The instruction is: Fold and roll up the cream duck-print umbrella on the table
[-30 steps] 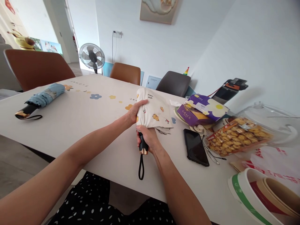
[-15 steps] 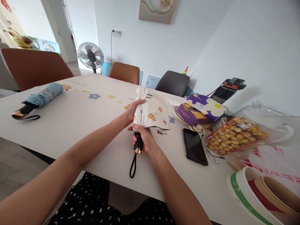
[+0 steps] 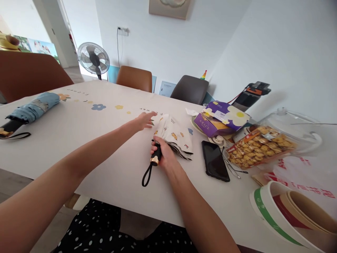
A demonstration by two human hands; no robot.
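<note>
A folded white umbrella with small yellow duck prints lies over the table in front of me, its canopy pointing away. My right hand is wrapped round the black handle with its gold end, from which a black wrist strap loops down. Just left of the canopy, my left hand is off the fabric, fingers stretched out and holding nothing. Far to the left rests a second umbrella, light blue and bundled, with a black handle and strap.
Right of the umbrella lie a black phone and glasses. Behind them are a purple box, a clear container of cookies and a dark bottle. Paper cups stand at the near right. Chairs line the table.
My left hand has let go of the white canopy and moved left, its fingers opening. The canopy's folds have loosened and spread. My right hand still grips the handle. The view has shifted slightly.
</note>
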